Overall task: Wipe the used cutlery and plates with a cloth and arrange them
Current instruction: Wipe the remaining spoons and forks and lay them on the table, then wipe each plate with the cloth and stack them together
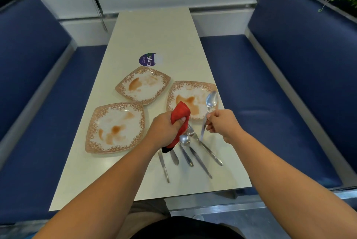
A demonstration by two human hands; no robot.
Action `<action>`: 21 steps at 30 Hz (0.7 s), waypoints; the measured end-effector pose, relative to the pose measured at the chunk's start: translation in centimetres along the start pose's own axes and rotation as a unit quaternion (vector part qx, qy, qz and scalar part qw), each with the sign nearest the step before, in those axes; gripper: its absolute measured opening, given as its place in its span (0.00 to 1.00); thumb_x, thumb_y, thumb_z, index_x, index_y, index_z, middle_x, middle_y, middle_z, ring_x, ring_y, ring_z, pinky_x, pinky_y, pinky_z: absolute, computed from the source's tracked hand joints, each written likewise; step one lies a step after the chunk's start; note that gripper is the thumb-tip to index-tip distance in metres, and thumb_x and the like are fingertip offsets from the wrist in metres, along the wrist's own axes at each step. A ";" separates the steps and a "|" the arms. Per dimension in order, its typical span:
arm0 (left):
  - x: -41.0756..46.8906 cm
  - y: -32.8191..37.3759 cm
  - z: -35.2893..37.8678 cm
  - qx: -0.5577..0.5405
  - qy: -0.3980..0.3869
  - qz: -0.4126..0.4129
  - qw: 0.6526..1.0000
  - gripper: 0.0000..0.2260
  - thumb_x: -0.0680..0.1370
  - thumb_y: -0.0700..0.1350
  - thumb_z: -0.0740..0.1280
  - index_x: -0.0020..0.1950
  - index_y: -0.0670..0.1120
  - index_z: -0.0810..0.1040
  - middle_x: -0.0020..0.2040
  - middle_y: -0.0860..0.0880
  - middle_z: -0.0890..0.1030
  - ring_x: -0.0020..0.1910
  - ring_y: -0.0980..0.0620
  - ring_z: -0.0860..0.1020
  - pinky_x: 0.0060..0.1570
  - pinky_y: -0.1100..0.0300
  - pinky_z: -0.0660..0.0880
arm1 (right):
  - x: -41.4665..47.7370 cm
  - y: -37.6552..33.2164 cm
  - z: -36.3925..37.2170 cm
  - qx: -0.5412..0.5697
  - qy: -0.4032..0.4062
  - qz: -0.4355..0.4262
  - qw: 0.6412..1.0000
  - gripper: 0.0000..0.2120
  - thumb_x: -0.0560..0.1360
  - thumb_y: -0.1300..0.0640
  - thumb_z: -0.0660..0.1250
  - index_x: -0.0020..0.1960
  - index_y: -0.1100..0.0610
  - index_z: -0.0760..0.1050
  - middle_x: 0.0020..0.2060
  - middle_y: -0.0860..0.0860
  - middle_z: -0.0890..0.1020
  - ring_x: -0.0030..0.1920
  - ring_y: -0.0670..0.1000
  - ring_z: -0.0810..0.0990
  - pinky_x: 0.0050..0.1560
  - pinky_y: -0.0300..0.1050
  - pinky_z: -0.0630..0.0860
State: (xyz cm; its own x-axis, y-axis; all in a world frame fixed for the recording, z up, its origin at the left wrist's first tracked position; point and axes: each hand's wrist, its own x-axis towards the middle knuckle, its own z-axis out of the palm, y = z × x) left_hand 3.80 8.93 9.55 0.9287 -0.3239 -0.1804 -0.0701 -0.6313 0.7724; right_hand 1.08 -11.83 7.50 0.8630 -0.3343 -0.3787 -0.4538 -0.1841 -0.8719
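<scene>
My left hand (164, 130) grips a folded red cloth (180, 113) above the table. My right hand (222, 123) holds a steel spoon (211, 100) by its handle, bowl raised over the right plate (185, 88). Two more square plates with brown sauce smears lie on the table, one at the near left (116, 126) and one further back (143, 84). Several pieces of cutlery (193, 148), among them a fork and a spoon, lie fanned out on the table under and just behind my hands.
The narrow cream table (154, 32) carries a round purple sticker (148, 59) beyond the plates. Blue padded benches flank it on the left (38, 84) and right (280, 84). A white wall stands at the far end.
</scene>
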 end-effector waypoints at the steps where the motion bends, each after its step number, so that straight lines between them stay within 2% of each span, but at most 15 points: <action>1: 0.0 -0.2 -0.2 -0.013 0.004 -0.004 1.000 0.09 0.80 0.55 0.65 0.47 0.51 0.78 0.43 0.49 0.84 0.42 0.47 0.82 0.48 0.49 0.80 | 0.2 0.7 -0.2 -0.033 -0.002 0.009 0.999 0.13 0.81 0.64 0.61 0.40 0.65 0.78 0.34 0.58 0.79 0.32 0.53 0.78 0.34 0.44 0.79; 3: 0.1 -0.4 -0.6 -0.022 0.009 -0.006 1.000 0.08 0.80 0.56 0.65 0.45 0.53 0.78 0.41 0.50 0.84 0.41 0.48 0.83 0.48 0.47 0.80 | 0.6 2.0 -0.6 -0.119 -0.022 0.028 0.992 0.12 0.79 0.66 0.59 0.40 0.63 0.78 0.35 0.57 0.80 0.31 0.52 0.79 0.38 0.49 0.81; 5: 0.1 -0.5 -0.7 -0.018 0.016 -0.002 1.000 0.08 0.80 0.55 0.65 0.44 0.54 0.77 0.41 0.50 0.84 0.41 0.48 0.82 0.48 0.48 0.80 | 0.6 2.8 -0.8 -0.230 -0.055 0.034 0.971 0.11 0.77 0.69 0.60 0.42 0.61 0.79 0.34 0.54 0.80 0.34 0.54 0.82 0.45 0.53 0.82; 8: 0.2 -0.7 -0.8 -0.021 0.019 -0.003 1.000 0.08 0.80 0.55 0.66 0.44 0.53 0.78 0.40 0.50 0.84 0.40 0.48 0.82 0.48 0.48 0.80 | 0.0 3.5 -0.7 -0.365 -0.094 0.032 0.926 0.12 0.73 0.72 0.62 0.42 0.59 0.80 0.33 0.51 0.78 0.42 0.58 0.84 0.47 0.51 0.82; 10: 0.2 -0.9 -0.8 -0.026 0.016 -0.010 0.999 0.08 0.80 0.54 0.66 0.45 0.51 0.78 0.40 0.49 0.84 0.40 0.47 0.83 0.48 0.48 0.80 | 0.0 3.9 -0.6 -0.390 -0.113 0.042 0.913 0.13 0.72 0.73 0.62 0.41 0.56 0.78 0.33 0.50 0.77 0.39 0.57 0.81 0.46 0.48 0.81; 11: 0.2 -0.9 -0.8 -0.025 0.016 -0.016 0.999 0.09 0.81 0.53 0.66 0.45 0.50 0.78 0.39 0.49 0.84 0.39 0.48 0.83 0.48 0.48 0.80 | 0.0 4.0 -0.4 -0.393 -0.117 0.045 0.911 0.12 0.72 0.71 0.63 0.43 0.57 0.80 0.33 0.50 0.78 0.39 0.57 0.81 0.45 0.48 0.81; 14: 0.2 -1.3 -0.7 -0.036 0.012 -0.024 0.999 0.09 0.80 0.53 0.66 0.46 0.49 0.79 0.40 0.49 0.84 0.38 0.47 0.83 0.48 0.46 0.81 | 0.3 4.4 -0.1 -0.368 -0.110 0.045 0.922 0.05 0.76 0.61 0.66 0.45 0.55 0.79 0.34 0.51 0.81 0.33 0.52 0.81 0.36 0.43 0.79; 16: 0.3 -1.6 -0.7 -0.037 0.010 -0.030 0.999 0.10 0.79 0.55 0.67 0.46 0.50 0.80 0.40 0.49 0.85 0.39 0.45 0.84 0.48 0.43 0.81 | 0.4 4.5 0.1 -0.383 -0.110 0.047 0.916 0.06 0.77 0.61 0.66 0.43 0.54 0.78 0.35 0.51 0.81 0.32 0.50 0.80 0.33 0.40 0.76; 18: 0.3 -1.9 -0.8 -0.045 0.009 -0.036 0.998 0.11 0.78 0.57 0.66 0.46 0.50 0.80 0.40 0.48 0.85 0.39 0.43 0.84 0.47 0.42 0.81 | 0.3 4.8 0.3 -0.430 -0.106 0.050 0.895 0.08 0.77 0.63 0.65 0.40 0.54 0.77 0.35 0.50 0.79 0.36 0.52 0.81 0.32 0.39 0.74; 21: 0.3 -2.2 -1.1 -0.041 0.015 -0.039 0.998 0.12 0.78 0.58 0.66 0.46 0.50 0.80 0.41 0.48 0.85 0.39 0.43 0.84 0.47 0.42 0.81 | 0.1 5.0 0.6 -0.454 -0.081 0.042 0.886 0.12 0.79 0.57 0.65 0.37 0.56 0.72 0.30 0.50 0.74 0.30 0.50 0.73 0.26 0.40 0.66</action>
State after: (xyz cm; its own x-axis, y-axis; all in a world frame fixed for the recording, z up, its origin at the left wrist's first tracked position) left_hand 4.62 10.98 8.49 0.9408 -0.2540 -0.2243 0.0316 -0.5932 0.8044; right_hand -0.96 -12.21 2.88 0.8049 -0.2577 -0.5345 -0.4451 -0.8579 -0.2566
